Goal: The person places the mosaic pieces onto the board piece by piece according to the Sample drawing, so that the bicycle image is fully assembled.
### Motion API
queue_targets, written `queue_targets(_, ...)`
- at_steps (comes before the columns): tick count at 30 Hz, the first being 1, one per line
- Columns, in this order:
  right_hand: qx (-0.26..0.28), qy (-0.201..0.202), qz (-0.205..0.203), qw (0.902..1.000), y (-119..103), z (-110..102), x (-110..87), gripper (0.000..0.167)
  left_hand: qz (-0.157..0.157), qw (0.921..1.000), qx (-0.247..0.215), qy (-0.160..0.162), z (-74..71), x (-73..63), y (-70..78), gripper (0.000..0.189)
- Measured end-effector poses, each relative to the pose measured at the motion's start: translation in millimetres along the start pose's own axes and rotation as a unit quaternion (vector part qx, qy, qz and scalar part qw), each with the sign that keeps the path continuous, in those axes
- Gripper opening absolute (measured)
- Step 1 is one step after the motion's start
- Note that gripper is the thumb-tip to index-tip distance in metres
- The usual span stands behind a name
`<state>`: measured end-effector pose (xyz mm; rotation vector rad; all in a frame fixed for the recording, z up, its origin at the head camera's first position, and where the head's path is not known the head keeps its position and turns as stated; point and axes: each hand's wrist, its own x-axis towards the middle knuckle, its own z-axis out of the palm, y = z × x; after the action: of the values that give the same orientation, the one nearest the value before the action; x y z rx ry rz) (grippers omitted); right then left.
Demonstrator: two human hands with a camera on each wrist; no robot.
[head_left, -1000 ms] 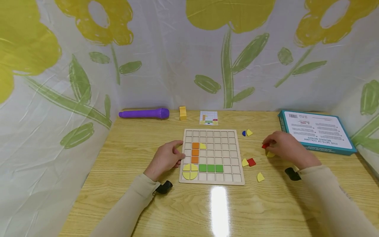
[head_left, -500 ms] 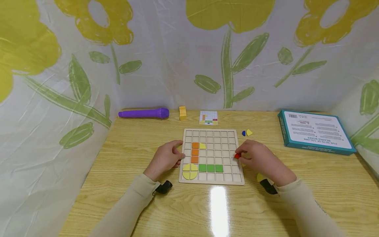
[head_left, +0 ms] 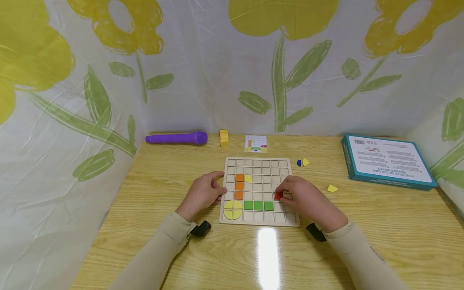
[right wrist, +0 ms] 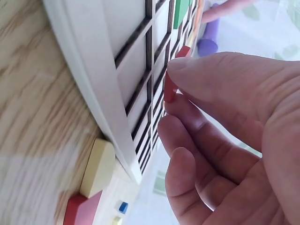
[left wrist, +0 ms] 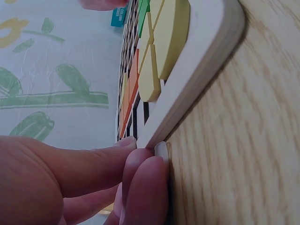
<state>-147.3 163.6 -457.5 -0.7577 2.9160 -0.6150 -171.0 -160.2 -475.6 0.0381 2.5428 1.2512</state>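
Your right hand has just brought a red piece in over the gridded board.
At the board's 9 o'clock, your left hand [head_left: 203, 192] grips the edge of the board [head_left: 267, 187], thumb above and fingers curled below. Inside, four yellow quarters [head_left: 233, 214] make a disc near 8 o'clock; orange squares [head_left: 239, 186] stack toward 9, a single yellow quarter [head_left: 248, 178] beside the top one. Green squares [head_left: 258, 206] run along 6 o'clock. The red piece [head_left: 278, 196] has moved from the tabletop to between 3 and 4 o'clock, up and right of the last green square. Your right hand [head_left: 303, 198] pinches it between thumb and finger, so it looks not yet released into a cell. Beyond the right edge, a loose yellow quarter [head_left: 332, 188] lies at 3 o'clock, a blue piece [head_left: 299, 163] at 2.
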Motion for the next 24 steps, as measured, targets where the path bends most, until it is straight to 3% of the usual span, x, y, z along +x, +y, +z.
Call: queue_targets(24, -0.003, 0.003, -0.005, 1.0000, 1.6, 7.4, 0.8, 0.014, -0.002, 1.0000, -0.004, 0.002, -0.9, -0.8, 0.8, 0.064)
